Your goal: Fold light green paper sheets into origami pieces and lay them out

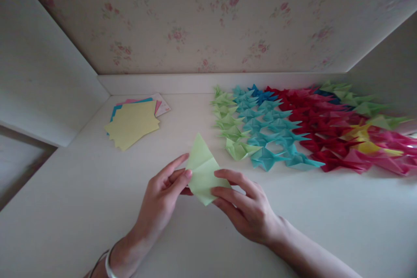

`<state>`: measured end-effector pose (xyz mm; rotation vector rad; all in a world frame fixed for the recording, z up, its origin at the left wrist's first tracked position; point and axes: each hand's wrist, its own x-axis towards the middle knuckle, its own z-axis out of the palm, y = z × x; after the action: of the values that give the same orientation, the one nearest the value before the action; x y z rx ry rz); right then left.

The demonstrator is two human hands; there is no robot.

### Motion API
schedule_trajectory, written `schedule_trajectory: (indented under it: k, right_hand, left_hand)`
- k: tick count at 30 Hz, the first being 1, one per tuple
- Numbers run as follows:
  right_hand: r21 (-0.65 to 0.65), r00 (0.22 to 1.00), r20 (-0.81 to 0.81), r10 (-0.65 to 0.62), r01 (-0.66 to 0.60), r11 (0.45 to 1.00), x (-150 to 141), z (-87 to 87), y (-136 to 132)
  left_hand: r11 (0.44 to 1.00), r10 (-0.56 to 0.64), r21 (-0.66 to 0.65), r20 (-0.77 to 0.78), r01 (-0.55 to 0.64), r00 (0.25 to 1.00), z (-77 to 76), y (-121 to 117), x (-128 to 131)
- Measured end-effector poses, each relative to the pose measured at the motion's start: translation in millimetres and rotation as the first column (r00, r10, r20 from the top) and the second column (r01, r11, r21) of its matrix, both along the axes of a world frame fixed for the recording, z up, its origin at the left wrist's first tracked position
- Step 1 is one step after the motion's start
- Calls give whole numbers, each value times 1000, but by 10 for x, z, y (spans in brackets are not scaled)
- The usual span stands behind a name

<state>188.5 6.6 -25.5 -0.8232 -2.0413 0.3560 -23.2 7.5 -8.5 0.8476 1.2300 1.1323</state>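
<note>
A pale green sheet of origami paper [203, 169], folded to a triangle-like shape with a crease across it, is held up over the white desk. My left hand [166, 186] pinches its left edge, thumb on the near face and fingers behind. On the right side, my right hand [246, 202] grips the paper with its fingertips on the front; its thumb is at the lower edge. Rows of folded paper cranes lie beyond my right hand, the closest being a green crane [240, 148] and a turquoise crane [267, 158].
At the back left lies a fanned stack of paper [133, 124], yellow on top, with blue and pink beneath. Red cranes [325, 121], a yellow crane [365, 139] and pink ones spread to the right. A white side panel [42, 52] and a flowered wall [195, 21] bound the desk [97, 208].
</note>
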Motion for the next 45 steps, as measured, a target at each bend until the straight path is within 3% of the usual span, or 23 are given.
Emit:
schedule_trajectory:
  k: [6, 11, 14, 18, 23, 29, 33, 35, 39, 45]
  right_hand:
    - [-229, 974, -201, -103, 56, 972, -64, 70, 10]
    - [-516, 940, -251, -232, 73, 854, -93, 46, -23]
    - [-601, 924, -282, -258, 40, 798, -113, 22, -28]
    - [-643, 917, -276, -289, 47, 764, -125, 6, -19]
    - [-666, 899, -263, -352, 95, 740, -118, -8, -15]
    - [-698, 847, -360, -390, 33, 715, -136, -7, -19]
    - [-718, 783, -488, -385, -110, 687, -158, -13, -29]
    - [-722, 788, -497, -365, -141, 677, -159, -12, -29]
    - [-753, 811, -450, -375, -119, 647, -144, 2, -8]
    - [-760, 829, -412, -378, -84, 645, -133, 10, 16]
  left_hand:
    - [997, -79, 5, -95, 80, 992, 28, -12, 34]
    - [994, -108, 13, -113, 110, 988, 77, -21, 61]
    - [996, -87, 10, -102, 89, 991, 68, -28, 53]
    - [998, -41, 46, -127, 47, 991, 49, -51, 47]
    - [985, -94, 119, -233, 124, 968, 89, -106, 59]
    - [963, -74, 208, -408, 172, 910, 97, -126, 71]
    - [972, -85, 171, -394, 164, 915, 58, -101, 58]
    - [974, -97, 154, -376, 165, 922, 42, -96, 48]
    - [980, -137, 91, -324, 175, 936, 28, -84, 39]
    - [986, -157, 29, -218, 167, 963, 45, -56, 51]
